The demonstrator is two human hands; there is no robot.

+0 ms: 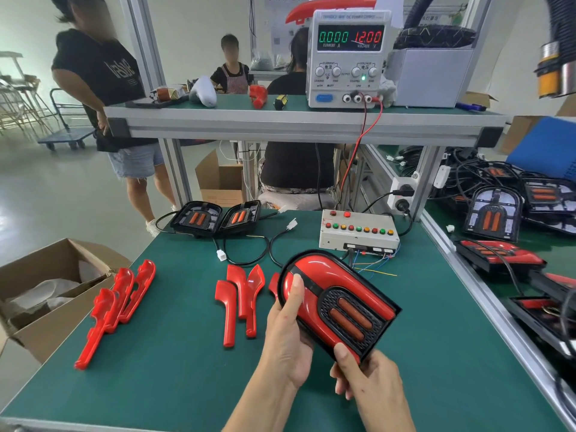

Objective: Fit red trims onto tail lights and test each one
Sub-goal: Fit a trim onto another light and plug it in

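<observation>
Both hands clamp the black oval tail light with glossy red trims (336,304); left hand (288,335) grips its near-left edge, right hand (364,372) its near end; its long axis runs away up-left toward the grey button-studded test box (358,232).

Bare mat (174,363) between red trims (240,302)

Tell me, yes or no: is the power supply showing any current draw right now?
No. The power supply reads 0.000 on its current display, with 12.00 on voltage.
</observation>
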